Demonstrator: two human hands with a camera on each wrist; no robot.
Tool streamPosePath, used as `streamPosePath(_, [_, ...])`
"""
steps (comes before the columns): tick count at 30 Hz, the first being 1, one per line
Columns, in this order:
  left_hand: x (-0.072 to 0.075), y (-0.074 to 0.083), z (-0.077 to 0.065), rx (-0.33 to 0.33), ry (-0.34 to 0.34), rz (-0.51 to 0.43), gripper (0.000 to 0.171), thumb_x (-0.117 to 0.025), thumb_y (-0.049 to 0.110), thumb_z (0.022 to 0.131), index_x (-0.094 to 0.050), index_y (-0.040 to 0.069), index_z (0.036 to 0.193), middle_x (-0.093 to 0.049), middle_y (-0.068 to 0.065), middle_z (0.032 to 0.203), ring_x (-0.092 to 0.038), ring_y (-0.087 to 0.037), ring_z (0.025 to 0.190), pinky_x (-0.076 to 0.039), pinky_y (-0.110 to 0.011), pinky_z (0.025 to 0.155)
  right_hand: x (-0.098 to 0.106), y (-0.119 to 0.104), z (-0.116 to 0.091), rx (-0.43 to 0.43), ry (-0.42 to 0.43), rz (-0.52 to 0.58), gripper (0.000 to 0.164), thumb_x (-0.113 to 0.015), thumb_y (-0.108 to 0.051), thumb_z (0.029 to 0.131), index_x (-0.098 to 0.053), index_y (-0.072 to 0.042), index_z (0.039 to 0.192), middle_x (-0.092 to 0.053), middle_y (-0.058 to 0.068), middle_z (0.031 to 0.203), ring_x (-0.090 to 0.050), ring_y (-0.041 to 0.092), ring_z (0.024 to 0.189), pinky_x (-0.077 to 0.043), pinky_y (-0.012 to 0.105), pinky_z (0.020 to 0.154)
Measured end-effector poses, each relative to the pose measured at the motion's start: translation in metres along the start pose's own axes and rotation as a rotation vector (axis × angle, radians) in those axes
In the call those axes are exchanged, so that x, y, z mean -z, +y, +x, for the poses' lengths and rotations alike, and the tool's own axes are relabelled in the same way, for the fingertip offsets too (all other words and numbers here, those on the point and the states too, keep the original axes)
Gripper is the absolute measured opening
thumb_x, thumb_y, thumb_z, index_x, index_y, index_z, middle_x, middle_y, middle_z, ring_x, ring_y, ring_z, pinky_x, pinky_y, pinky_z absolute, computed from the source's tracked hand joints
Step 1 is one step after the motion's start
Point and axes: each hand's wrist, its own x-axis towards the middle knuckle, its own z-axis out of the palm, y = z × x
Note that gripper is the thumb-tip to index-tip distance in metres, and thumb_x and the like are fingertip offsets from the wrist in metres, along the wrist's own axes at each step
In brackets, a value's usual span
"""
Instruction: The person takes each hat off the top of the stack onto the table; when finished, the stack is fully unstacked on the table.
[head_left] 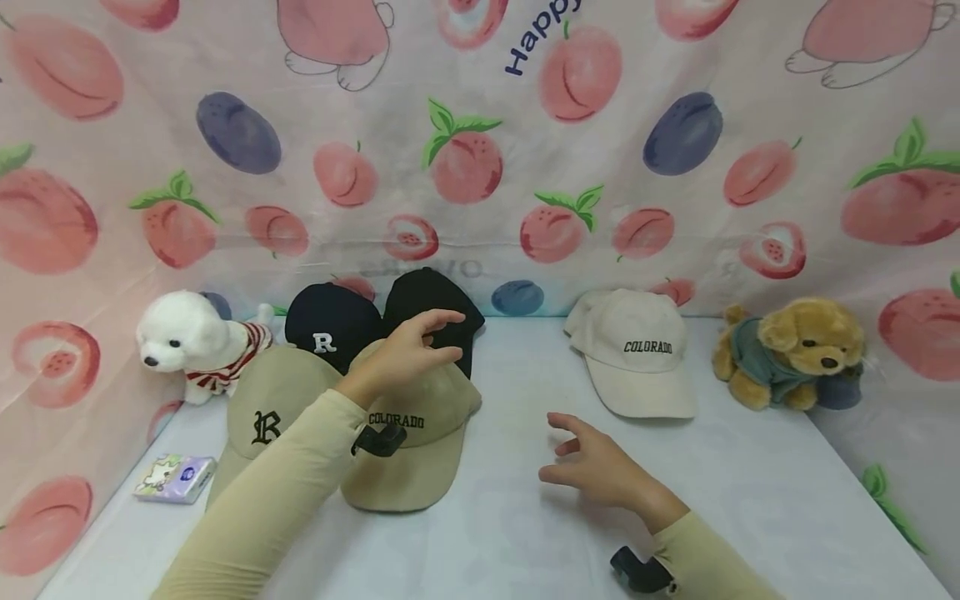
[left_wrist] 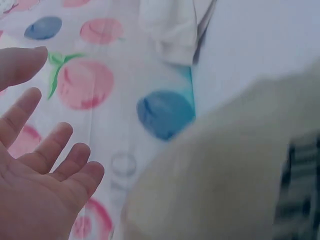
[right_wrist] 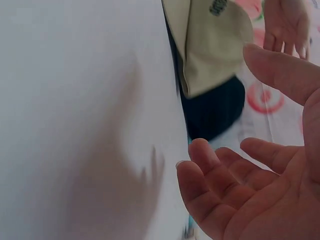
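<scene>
My left hand (head_left: 408,350) hovers above the khaki COLORADO cap (head_left: 420,400), fingers spread and nothing in them. In the left wrist view its loose fingers (left_wrist: 62,150) show apart from the blurred cap (left_wrist: 215,175). My right hand (head_left: 600,462) hangs over the white table right of that cap, also holding nothing; the right wrist view shows its fingers (right_wrist: 215,180) relaxed. Behind the khaki cap stand a black cap (head_left: 431,292) and a navy cap (head_left: 330,312) with an R. Left of it, another khaki cap (head_left: 277,392) with a B is partly covered by my left sleeve.
A cream COLORADO cap (head_left: 637,354) lies at the back right, beside a brown plush dog (head_left: 795,350). At the left are a white plush dog (head_left: 195,342) and a tissue pack (head_left: 176,479). A fruit-print cloth (head_left: 480,233) hangs behind the table (head_left: 517,542).
</scene>
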Motion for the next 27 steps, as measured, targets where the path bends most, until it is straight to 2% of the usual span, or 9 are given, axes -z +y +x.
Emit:
streamPosePath(7, [-0.040,0.006,0.026,-0.014,-0.057,-0.060,0.052,-0.070,0.018,0.095,-0.052,0.011,0.144,-0.044,-0.008,0.151,-0.035,-0.031,0.142,-0.031,-0.049,0.113,0.040,0.018,-0.016,-0.004,0.065,-0.038,0.082,-0.081,-0.030,0.085,-0.039,-0.003,0.151,-0.043,0.017,0.150,-0.055,0.031,0.120,-0.052,0.040,0.083])
streamPosePath(15, [-0.083,0.004,0.056,0.027,-0.097,-0.105,0.050,-0.071,0.021,0.095,-0.055,0.018,0.142,-0.044,-0.001,0.151,-0.037,-0.028,0.142,-0.036,-0.046,0.111,0.077,0.040,-0.030,-0.016,0.159,-0.100,0.082,-0.076,-0.035,0.090,-0.034,0.000,0.151,-0.041,0.021,0.150,-0.053,0.036,0.121,-0.051,0.043,0.084])
streamPosePath(22, [-0.110,0.000,0.080,0.068,-0.150,-0.162,0.050,-0.072,0.025,0.094,-0.057,0.021,0.141,-0.043,0.002,0.152,-0.038,-0.024,0.141,-0.041,-0.045,0.107,0.102,0.055,-0.027,-0.088,0.267,-0.138,0.084,-0.072,-0.039,0.093,-0.031,0.004,0.152,-0.037,0.026,0.151,-0.046,0.043,0.128,-0.050,0.053,0.089])
streamPosePath(27, [-0.130,-0.001,0.093,0.091,-0.174,-0.190,0.049,-0.073,0.022,0.093,-0.058,0.020,0.140,-0.044,0.004,0.151,-0.042,-0.022,0.137,-0.043,-0.042,0.104,0.111,0.066,-0.016,-0.142,0.336,-0.136,0.088,-0.071,-0.040,0.094,-0.027,0.010,0.151,-0.032,0.033,0.151,-0.037,0.049,0.133,-0.042,0.060,0.098])
